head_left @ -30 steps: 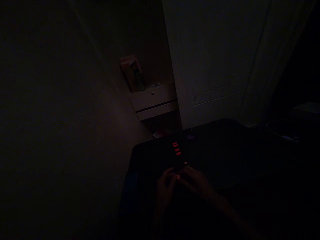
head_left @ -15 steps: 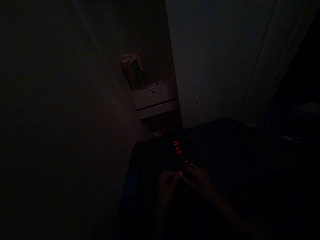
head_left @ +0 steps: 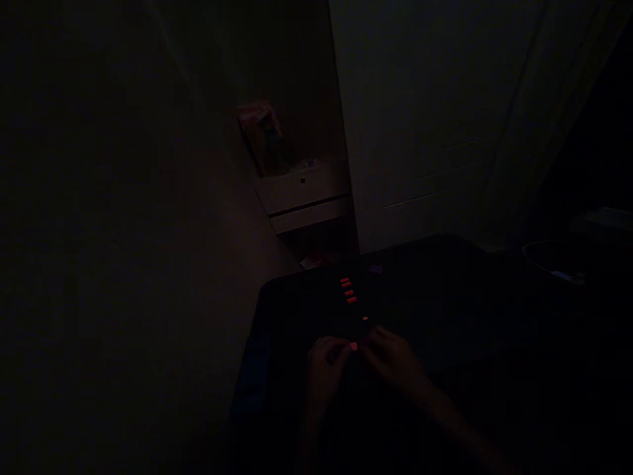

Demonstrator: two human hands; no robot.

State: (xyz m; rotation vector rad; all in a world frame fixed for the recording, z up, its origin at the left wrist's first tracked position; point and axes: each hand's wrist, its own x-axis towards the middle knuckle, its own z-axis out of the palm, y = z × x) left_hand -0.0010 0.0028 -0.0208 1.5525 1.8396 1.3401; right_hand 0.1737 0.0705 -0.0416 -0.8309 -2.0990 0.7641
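In very dim light, my left hand (head_left: pixel 325 369) is pinched around a small orange-red block-like piece (head_left: pixel 353 346) above the dark table (head_left: pixel 301 310). Just right of that piece is my right hand (head_left: pixel 393 356), its fingers drawn together; whatever is between them, if anything, is lost in the dark. A smaller orange-red bit (head_left: pixel 364 318) lies just beyond the fingers of my right hand. Farther off, several short orange-red pieces (head_left: pixel 349 292) lie in a row, one behind another.
A blue object (head_left: pixel 253 373) lies at the table's left edge, and a small purplish item (head_left: pixel 376 269) near its far edge. Behind stand a drawer unit (head_left: pixel 304 196) and a pale door-like panel (head_left: pixel 420 119). A thin looped cable (head_left: pixel 539 245) is at right.
My right fingers have drawn slightly away from the orange-red piece, which stays at my left fingertips. The view has shifted a little and looks darker.
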